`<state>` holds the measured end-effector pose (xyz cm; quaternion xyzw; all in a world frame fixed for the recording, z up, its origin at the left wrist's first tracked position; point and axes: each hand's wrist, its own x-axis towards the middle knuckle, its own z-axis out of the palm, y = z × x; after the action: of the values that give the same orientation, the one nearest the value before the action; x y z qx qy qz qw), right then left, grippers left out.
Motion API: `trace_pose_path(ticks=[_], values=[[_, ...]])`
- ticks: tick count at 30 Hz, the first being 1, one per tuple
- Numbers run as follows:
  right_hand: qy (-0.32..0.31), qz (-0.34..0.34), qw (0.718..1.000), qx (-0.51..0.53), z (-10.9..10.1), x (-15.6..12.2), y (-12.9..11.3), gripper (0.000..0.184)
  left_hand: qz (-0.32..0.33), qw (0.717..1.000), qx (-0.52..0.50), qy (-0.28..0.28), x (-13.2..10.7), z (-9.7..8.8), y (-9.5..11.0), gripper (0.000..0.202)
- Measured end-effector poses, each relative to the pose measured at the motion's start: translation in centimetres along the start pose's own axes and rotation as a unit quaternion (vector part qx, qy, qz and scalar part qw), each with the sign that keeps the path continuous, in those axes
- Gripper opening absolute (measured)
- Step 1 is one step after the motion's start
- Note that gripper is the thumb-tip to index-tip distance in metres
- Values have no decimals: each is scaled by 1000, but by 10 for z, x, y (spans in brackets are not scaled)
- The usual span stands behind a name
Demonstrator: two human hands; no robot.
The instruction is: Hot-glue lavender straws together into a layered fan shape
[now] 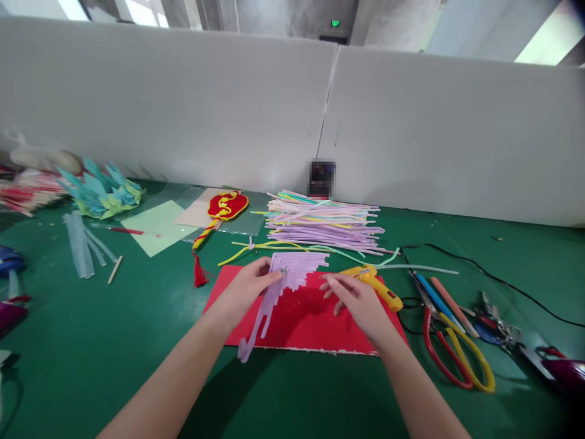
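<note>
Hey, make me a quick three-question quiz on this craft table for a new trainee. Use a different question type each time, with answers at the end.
1. True or false: the left hand holds the row of lilac pipe cleaners.
2. What lies under the right hand? A) red sheet B) blue towel C) wooden board
3. Fill in: the scissors with red and yellow handles lie to the person's own ____.

Key: 1 true; 2 A; 3 right.
</note>
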<state>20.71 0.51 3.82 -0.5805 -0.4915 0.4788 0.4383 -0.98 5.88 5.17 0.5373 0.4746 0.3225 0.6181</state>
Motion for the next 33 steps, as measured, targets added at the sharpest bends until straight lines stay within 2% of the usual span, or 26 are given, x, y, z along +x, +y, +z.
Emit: trace_pose_path(ticks=[7, 13, 18, 25, 28, 33], values=[[59, 11, 992, 114, 12, 10, -5, 38, -10, 999, -18, -48, 1, 23, 3, 31], [83, 13, 984, 160, 21, 9, 6, 36, 13, 997, 62, -43, -3, 29, 0, 30], [107, 14, 978, 181, 19, 9, 13, 34, 20, 998, 24, -48, -3, 33, -9, 33], [61, 17, 979, 192, 19, 7, 19, 30, -5, 1000, 24, -5, -6, 31, -10, 31], [46, 25, 981, 187, 21, 5, 18, 31, -6, 999, 42, -28, -6, 29, -13, 30], [38, 33, 986, 156, 20, 4, 16, 35, 38, 993, 94, -64, -3, 28, -18, 27]])
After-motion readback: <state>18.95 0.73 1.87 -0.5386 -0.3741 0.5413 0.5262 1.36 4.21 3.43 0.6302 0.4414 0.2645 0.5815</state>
